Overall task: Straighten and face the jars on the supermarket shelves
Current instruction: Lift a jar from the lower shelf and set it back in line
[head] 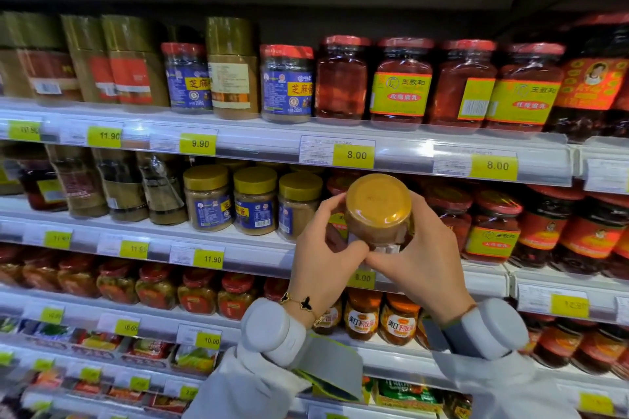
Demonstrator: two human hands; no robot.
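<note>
A jar of tan paste with a gold lid [378, 211] is held in front of the second shelf, tilted so its lid faces me. My left hand [325, 255] grips its left side and my right hand [423, 258] grips its right side, thumbs meeting under the jar near a white barcode label. Three matching gold-lidded jars [255, 201] with blue labels stand in a row just to the left on that shelf. Their labels are turned at different angles.
Red-lidded jars with yellow-green labels [493, 224] stand right of my hands, and more line the shelf above [401, 82]. Price strips [354, 155] run along each shelf edge. Lower shelves hold orange-lidded jars [362, 313] and red pickle jars [156, 286].
</note>
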